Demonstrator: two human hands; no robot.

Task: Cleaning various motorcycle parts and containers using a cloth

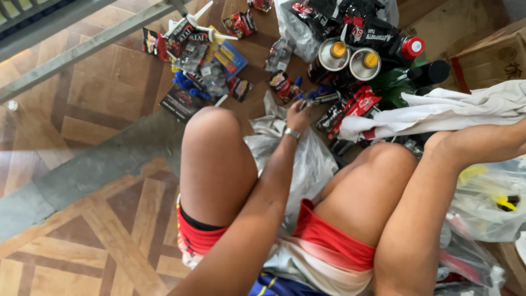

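Note:
My left hand [298, 113], with a silver band on its wrist, reaches forward between my bare knees and closes on a slim dark stick-like item [322, 99] on the floor. It lies at the edge of a heap of small red-and-black packets [282, 83]. A crumpled clear plastic bag [312, 161] sits under my forearm. My right forearm [476, 143] stretches out to the right under a white cloth [455, 109]. Its hand is past the frame's edge.
Two cans with yellow nozzles [334, 53], a red-capped can [412, 47] and a black-capped green can [430, 72] lie ahead. Blue pieces and packets [205, 71] scatter on the wooden floor. There is a cardboard box [493, 55] at top right, a metal rail [82, 49] at top left, and plastic bags [487, 203] on the right.

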